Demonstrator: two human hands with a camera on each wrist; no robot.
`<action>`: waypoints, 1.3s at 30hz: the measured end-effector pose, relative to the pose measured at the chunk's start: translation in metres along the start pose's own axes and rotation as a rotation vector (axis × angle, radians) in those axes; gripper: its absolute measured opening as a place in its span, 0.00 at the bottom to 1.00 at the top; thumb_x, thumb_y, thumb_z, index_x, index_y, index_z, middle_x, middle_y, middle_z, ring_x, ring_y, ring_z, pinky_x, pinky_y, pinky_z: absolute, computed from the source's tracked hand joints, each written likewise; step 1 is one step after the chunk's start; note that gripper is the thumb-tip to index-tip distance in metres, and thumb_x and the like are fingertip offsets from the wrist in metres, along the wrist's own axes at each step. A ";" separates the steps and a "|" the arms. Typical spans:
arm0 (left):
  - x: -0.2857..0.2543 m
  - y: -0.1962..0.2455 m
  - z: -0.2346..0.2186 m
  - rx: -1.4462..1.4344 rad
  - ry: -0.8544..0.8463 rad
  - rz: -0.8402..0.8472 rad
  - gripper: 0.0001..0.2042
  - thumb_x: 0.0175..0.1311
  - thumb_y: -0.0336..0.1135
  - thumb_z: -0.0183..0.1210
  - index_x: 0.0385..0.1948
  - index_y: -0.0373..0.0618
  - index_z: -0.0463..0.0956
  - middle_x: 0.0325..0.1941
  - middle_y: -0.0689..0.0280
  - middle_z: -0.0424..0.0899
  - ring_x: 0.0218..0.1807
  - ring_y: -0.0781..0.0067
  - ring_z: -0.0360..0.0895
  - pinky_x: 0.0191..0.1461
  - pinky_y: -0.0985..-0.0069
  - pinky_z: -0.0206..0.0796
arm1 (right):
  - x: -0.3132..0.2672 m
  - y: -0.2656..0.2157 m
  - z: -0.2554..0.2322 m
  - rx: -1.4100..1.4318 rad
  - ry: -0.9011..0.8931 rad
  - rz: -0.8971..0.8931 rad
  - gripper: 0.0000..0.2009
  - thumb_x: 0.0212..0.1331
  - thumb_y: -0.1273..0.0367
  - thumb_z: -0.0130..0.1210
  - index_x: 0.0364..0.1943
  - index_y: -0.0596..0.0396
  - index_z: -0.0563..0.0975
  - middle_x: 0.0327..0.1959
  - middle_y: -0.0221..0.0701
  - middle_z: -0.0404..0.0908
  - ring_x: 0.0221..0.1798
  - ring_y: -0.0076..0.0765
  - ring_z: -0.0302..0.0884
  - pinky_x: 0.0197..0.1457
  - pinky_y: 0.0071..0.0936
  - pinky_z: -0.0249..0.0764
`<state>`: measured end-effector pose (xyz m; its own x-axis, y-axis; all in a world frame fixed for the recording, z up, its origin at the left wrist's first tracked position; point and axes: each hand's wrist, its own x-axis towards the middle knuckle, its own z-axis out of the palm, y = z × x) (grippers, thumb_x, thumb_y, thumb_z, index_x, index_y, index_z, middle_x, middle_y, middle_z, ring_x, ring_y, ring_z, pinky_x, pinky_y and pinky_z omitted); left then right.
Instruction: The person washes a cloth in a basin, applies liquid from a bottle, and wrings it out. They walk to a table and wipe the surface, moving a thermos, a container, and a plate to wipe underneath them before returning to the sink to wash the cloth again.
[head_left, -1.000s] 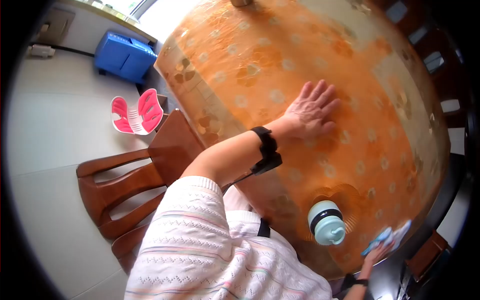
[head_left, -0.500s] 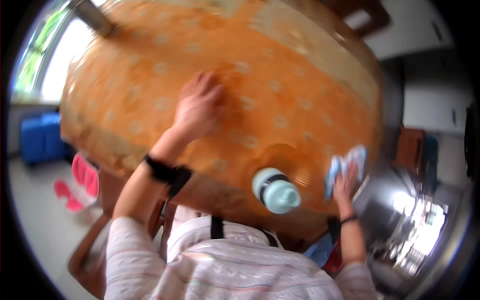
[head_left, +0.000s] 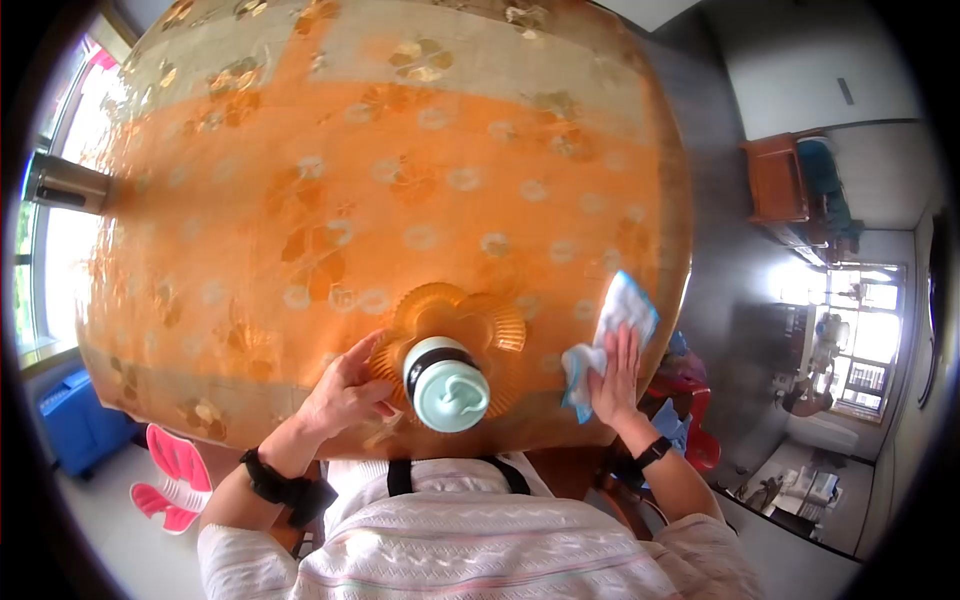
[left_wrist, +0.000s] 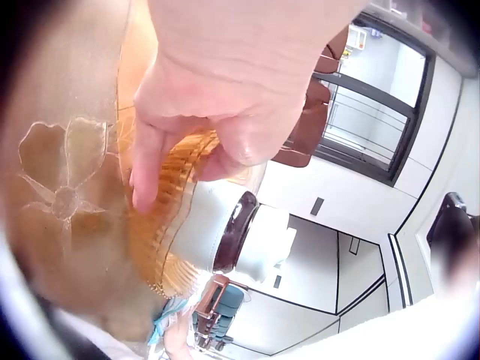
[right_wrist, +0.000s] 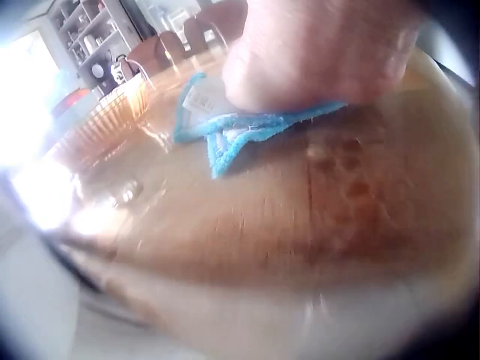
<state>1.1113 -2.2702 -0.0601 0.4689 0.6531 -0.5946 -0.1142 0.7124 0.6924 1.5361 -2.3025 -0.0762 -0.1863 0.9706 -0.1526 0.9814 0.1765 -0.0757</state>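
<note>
L grip pinches dish @ rim; R grip unclenched, flat atop cloth.

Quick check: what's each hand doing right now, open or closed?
Left hand: closed, pinching the translucent amber ribbed dish at its rim.
Right hand: open, resting on the white fabric cloth with blue edging.

The dish is amber, the bottle mint, the cloth edged blue, the tablecloth flowered orange.

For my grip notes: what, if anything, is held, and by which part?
Left hand seems to hold the amber fluted dish by its rim; right hand presses a cloth.
</note>
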 end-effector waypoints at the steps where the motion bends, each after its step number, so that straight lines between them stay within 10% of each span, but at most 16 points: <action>1: 0.001 0.000 0.002 -0.036 0.043 -0.038 0.32 0.55 0.22 0.51 0.65 0.40 0.50 0.34 0.61 0.80 0.31 0.75 0.79 0.34 0.80 0.74 | -0.002 0.008 0.001 0.046 -0.012 -0.034 0.34 0.54 0.64 0.47 0.66 0.56 0.50 0.70 0.48 0.39 0.72 0.60 0.32 0.71 0.50 0.33; 7: 0.008 0.014 0.014 -0.106 0.079 0.020 0.31 0.50 0.16 0.44 0.62 0.40 0.55 0.47 0.61 0.76 0.38 0.72 0.79 0.38 0.79 0.76 | 0.115 0.099 0.001 -0.046 0.213 -0.083 0.32 0.53 0.67 0.51 0.65 0.54 0.54 0.69 0.44 0.46 0.70 0.59 0.41 0.70 0.49 0.44; 12: 0.020 0.030 0.030 -0.137 0.128 0.036 0.27 0.51 0.17 0.44 0.59 0.38 0.61 0.47 0.59 0.76 0.38 0.69 0.80 0.38 0.78 0.77 | 0.249 0.130 0.007 -0.008 0.237 0.236 0.29 0.61 0.57 0.43 0.65 0.51 0.55 0.70 0.41 0.46 0.71 0.58 0.39 0.71 0.48 0.40; 19: 0.058 0.050 0.040 -0.151 0.213 0.115 0.21 0.52 0.21 0.46 0.52 0.36 0.67 0.40 0.58 0.80 0.34 0.67 0.81 0.36 0.75 0.78 | 0.120 0.008 -0.007 0.252 0.186 -0.259 0.23 0.53 0.70 0.48 0.57 0.53 0.67 0.67 0.36 0.55 0.71 0.49 0.43 0.71 0.44 0.43; 21: 0.061 0.054 0.038 -0.167 0.224 0.122 0.21 0.51 0.21 0.46 0.51 0.35 0.67 0.40 0.57 0.80 0.33 0.65 0.81 0.34 0.75 0.78 | 0.083 0.000 -0.015 0.459 0.127 -0.222 0.20 0.57 0.67 0.50 0.54 0.56 0.69 0.62 0.35 0.65 0.68 0.41 0.53 0.69 0.38 0.51; 23: 0.060 0.056 0.033 -0.128 0.251 0.152 0.18 0.53 0.23 0.51 0.48 0.35 0.69 0.36 0.57 0.81 0.31 0.67 0.82 0.31 0.77 0.77 | 0.065 0.007 -0.032 1.465 -0.301 0.397 0.19 0.61 0.63 0.49 0.53 0.58 0.69 0.56 0.32 0.70 0.60 0.33 0.65 0.62 0.32 0.61; 27: 0.053 0.060 0.032 -0.105 0.303 0.156 0.17 0.55 0.26 0.52 0.48 0.34 0.68 0.34 0.57 0.81 0.28 0.67 0.81 0.31 0.77 0.77 | 0.072 0.022 -0.070 2.319 -0.239 0.443 0.23 0.62 0.63 0.49 0.58 0.58 0.63 0.53 0.31 0.72 0.55 0.31 0.69 0.58 0.30 0.66; 29: 0.047 0.060 0.030 -0.080 0.301 0.156 0.18 0.55 0.26 0.52 0.49 0.34 0.68 0.35 0.57 0.81 0.29 0.68 0.82 0.30 0.78 0.78 | 0.071 0.044 -0.067 2.113 -0.092 0.340 0.23 0.61 0.66 0.50 0.59 0.59 0.62 0.56 0.34 0.70 0.57 0.33 0.68 0.61 0.33 0.64; 33: 0.041 0.055 0.026 -0.094 0.313 0.152 0.20 0.53 0.25 0.51 0.51 0.35 0.67 0.37 0.57 0.80 0.31 0.69 0.82 0.29 0.77 0.79 | 0.065 0.064 -0.068 0.633 0.355 0.030 0.27 0.51 0.66 0.59 0.58 0.54 0.67 0.60 0.37 0.66 0.63 0.43 0.62 0.62 0.40 0.59; 39: 0.031 0.054 0.020 -0.123 0.317 0.118 0.18 0.57 0.26 0.52 0.51 0.34 0.67 0.38 0.58 0.80 0.32 0.69 0.82 0.30 0.77 0.78 | 0.126 0.014 -0.031 -0.002 0.090 -0.352 0.31 0.49 0.58 0.59 0.60 0.42 0.64 0.68 0.30 0.53 0.72 0.39 0.42 0.67 0.53 0.44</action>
<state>1.1373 -2.2172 -0.0328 0.1535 0.7659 -0.6244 -0.2650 0.6406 0.7207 1.5279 -2.1727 -0.0658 -0.5081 0.8608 -0.0300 0.8579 0.5027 -0.1062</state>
